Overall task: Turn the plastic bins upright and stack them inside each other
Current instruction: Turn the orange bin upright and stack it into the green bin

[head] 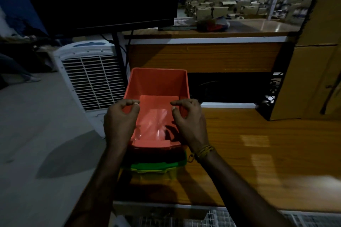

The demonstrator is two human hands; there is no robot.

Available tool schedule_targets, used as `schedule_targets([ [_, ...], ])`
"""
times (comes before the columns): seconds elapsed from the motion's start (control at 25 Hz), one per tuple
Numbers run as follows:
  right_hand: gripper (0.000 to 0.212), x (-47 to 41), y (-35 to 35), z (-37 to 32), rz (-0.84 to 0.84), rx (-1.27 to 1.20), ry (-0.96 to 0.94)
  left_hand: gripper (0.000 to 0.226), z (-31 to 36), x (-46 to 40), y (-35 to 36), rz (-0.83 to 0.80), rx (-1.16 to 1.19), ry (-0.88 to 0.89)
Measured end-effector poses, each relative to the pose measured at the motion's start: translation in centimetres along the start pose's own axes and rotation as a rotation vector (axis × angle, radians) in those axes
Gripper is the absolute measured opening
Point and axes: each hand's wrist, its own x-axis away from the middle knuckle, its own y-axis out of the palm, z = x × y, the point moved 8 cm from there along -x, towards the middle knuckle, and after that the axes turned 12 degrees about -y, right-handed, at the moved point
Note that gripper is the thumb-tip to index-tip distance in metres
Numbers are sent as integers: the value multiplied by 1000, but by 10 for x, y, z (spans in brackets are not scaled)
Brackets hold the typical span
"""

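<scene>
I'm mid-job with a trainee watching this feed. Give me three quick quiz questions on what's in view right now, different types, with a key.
1. True or false: the red bin is upright, open side up.
2. Multiple choice: which colour rim shows directly below the red bin at the stack's near end? A) blue B) green C) white
3. Fill in: the left hand and right hand sit at the red bin's two ______ walls.

Key
1. True; its inside floor is visible.
2. B, the green bin, with a yellow bin edge under it.
3. side
</scene>
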Motion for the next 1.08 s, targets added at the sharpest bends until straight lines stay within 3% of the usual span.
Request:
schedule_targets([
  [0.44, 20, 43, 51, 45, -189, 138, 100, 16, -82, -7, 34, -43, -146, -92],
  [0.64, 30, 59, 71, 61, -374, 310, 56, 18, -113, 0, 59, -87, -509, -61],
  [0.8, 37, 71, 74, 74, -464, 373, 60, 22, -122, 8, 69, -81, -649, 7],
  [1.08, 47, 75, 65, 92, -550, 312, 106, 35, -118, 13, 75, -3, -592, -10],
])
